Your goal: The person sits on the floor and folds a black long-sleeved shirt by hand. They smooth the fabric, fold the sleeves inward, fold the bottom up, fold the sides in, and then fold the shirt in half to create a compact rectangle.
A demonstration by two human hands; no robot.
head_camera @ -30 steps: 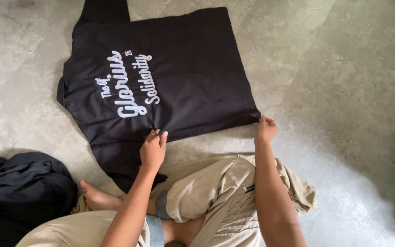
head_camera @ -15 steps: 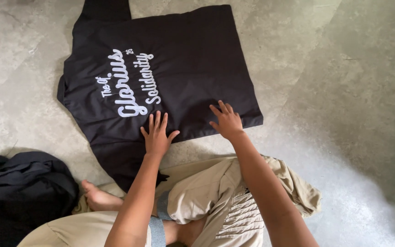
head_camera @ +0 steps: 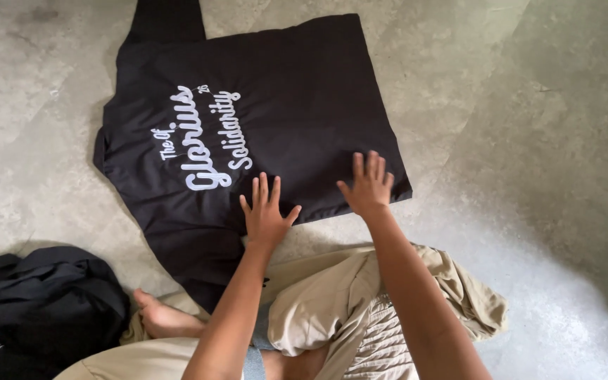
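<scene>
Looking down from the head camera, there's just the one view, so here goes. A black shirt [head_camera: 262, 127] with white lettering on it lies spread flat on the grey concrete floor [head_camera: 515, 105], straight out in front of the person, who sits cross-legged in tan trousers [head_camera: 325, 309] with a bare foot [head_camera: 160, 317] poking out on the left.

Both hands sit on the near edge of the shirt, palms down, fingers spread, nothing pinched or gripped. The left hand [head_camera: 267, 211] lies flat just below the lettering, about at the middle of the near hem. The right hand [head_camera: 369, 186] lies flat close to the shirt's near right corner, a touch further from the body than the left. The two are near each other but not touching.

The relation that matters: the shirt stretches away from the hands, up and a bit to the left in the picture. Its long axis runs from that near right corner toward the far left, where a sleeve [head_camera: 167, 21] sticks out at the top. So most of the cloth lies beyond and left of both palms, and the left hand is nearer that bulk, while the right is nearer the corner and right edge.

Off to the lower left, a dark bundle of clothes [head_camera: 36, 309] sits well apart from the shirt.
</scene>
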